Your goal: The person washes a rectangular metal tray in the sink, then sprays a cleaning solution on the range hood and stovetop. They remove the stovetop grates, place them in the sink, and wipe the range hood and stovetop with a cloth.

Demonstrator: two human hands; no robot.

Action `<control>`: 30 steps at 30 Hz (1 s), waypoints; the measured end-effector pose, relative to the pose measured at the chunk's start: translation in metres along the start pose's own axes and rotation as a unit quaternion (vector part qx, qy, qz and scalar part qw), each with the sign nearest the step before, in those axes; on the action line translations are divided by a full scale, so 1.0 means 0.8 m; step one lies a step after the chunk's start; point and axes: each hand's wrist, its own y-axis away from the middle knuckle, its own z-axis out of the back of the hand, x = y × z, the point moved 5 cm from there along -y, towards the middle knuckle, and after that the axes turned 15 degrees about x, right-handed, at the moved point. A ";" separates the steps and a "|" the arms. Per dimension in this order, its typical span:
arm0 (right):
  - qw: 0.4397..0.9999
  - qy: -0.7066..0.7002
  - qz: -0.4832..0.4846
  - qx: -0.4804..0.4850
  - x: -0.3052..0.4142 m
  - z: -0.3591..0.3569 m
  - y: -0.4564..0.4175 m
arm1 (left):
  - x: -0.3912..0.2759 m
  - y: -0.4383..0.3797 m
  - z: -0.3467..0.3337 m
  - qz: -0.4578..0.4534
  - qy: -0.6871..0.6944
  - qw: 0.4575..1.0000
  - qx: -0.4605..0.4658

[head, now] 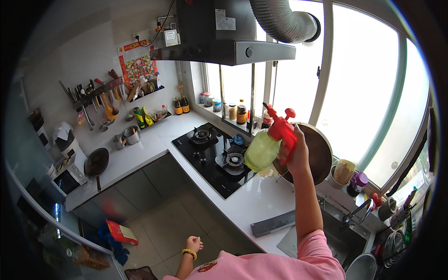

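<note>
My right hand (300, 154) grips the red handle of a pressure spray bottle (263, 149) and holds it up in front of the window. The bottle's body is translucent yellow-green, its dark nozzle points up and left, and a red pump knob tops it. Behind and below it are a black two-burner gas hob (213, 157) and a large round brown pan or lid (316, 154) leaning by the window. My left hand (195, 244) hangs low over the tiled floor, fingers loosely curled, a yellow bead bracelet at the wrist. A small pale spot shows at its fingers; whether it holds anything is unclear.
A range hood (224, 49) overhangs the hob. Beside the hob lies a crumpled blue cloth (237, 139). A grey metal strip (273, 223) rests on the white counter near the sink (336, 232). A wok (96, 161) sits on the left counter. A red bag (121, 232) lies on the floor.
</note>
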 end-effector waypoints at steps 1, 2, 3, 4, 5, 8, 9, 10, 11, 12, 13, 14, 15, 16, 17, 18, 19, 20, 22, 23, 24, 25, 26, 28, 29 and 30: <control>1.000 0.005 -0.001 0.010 0.026 -0.008 -0.006 | -0.001 0.004 -0.003 0.000 0.008 1.000 0.002; 0.999 0.030 0.008 0.032 0.053 -0.021 -0.008 | -0.008 0.010 -0.011 -0.011 0.017 1.000 0.009; 0.998 0.044 0.023 0.042 0.075 -0.033 -0.012 | -0.015 0.017 -0.019 -0.020 0.023 0.999 0.009; 0.997 0.056 0.028 0.052 0.094 -0.042 -0.015 | -0.022 0.024 -0.026 -0.029 0.029 0.999 0.009; 0.995 0.069 0.034 0.064 0.109 -0.050 -0.018 | -0.025 0.029 -0.031 -0.037 0.036 0.999 0.008; 0.994 0.077 0.075 0.028 0.144 -0.069 -0.021 | -0.027 0.040 -0.042 -0.036 0.036 0.999 0.020; 0.994 0.078 0.078 0.024 0.155 -0.072 -0.021 | -0.028 0.044 -0.046 -0.033 0.032 0.999 0.023; 0.992 0.093 0.081 0.028 0.165 -0.070 -0.024 | -0.027 0.047 -0.047 -0.034 0.029 0.999 0.021; 0.990 0.106 0.084 0.032 0.175 -0.067 -0.027 | -0.027 0.050 -0.048 -0.034 0.026 0.999 0.017; 0.991 0.101 0.085 0.033 0.184 -0.066 -0.031 | -0.026 0.052 -0.049 -0.035 0.023 0.999 0.016; 0.990 0.104 0.091 0.036 0.193 -0.065 -0.034 | -0.024 0.053 -0.049 -0.034 0.025 0.999 0.014; 0.989 0.106 0.098 0.040 0.202 -0.064 -0.036 | -0.021 0.055 -0.048 -0.034 0.027 0.999 0.011; 0.987 0.109 0.105 0.045 0.211 -0.065 -0.040 | -0.019 0.054 -0.047 -0.036 0.029 0.999 0.007; 0.986 0.110 0.116 0.052 0.220 -0.068 -0.043 | -0.019 0.054 -0.047 -0.038 0.027 0.999 0.006; 0.984 0.111 0.127 0.059 0.230 -0.071 -0.047 | -0.020 0.056 -0.047 -0.040 0.025 0.999 0.005; 0.982 0.112 0.138 0.065 0.239 -0.075 -0.049 | -0.020 0.058 -0.047 -0.041 0.023 0.999 0.005; 0.979 0.116 0.157 0.058 0.249 -0.080 -0.051 | -0.019 0.058 -0.048 -0.045 0.025 0.999 0.006; 0.976 0.121 0.176 0.052 0.259 -0.087 -0.052 | -0.019 0.059 -0.049 -0.049 0.028 0.998 0.007; 0.970 0.128 0.204 0.030 0.276 -0.097 -0.051 | -0.017 0.062 -0.052 -0.054 0.032 0.998 0.007; 0.972 0.121 0.201 0.026 0.280 -0.095 -0.053 | -0.018 0.063 -0.054 -0.057 0.034 0.998 0.007; 0.973 0.115 0.197 0.022 0.283 -0.090 -0.055 | -0.018 0.065 -0.057 -0.060 0.036 0.998 0.006; 0.975 0.109 0.193 0.018 0.286 -0.085 -0.056 | -0.018 0.067 -0.060 -0.060 0.040 0.997 0.007; 0.974 0.110 0.196 0.008 0.286 -0.080 -0.055 | -0.018 0.070 -0.063 -0.061 0.044 0.997 0.008; 0.972 0.116 0.202 0.000 0.282 -0.069 -0.049 | -0.021 0.076 -0.066 -0.049 0.036 0.998 0.010; 0.971 0.119 0.206 -0.005 0.279 -0.064 -0.044 | -0.021 0.081 -0.068 -0.036 0.024 0.999 0.012; 0.971 0.121 0.205 -0.017 0.277 -0.057 -0.040 | -0.023 0.085 -0.069 -0.024 0.010 1.000 0.014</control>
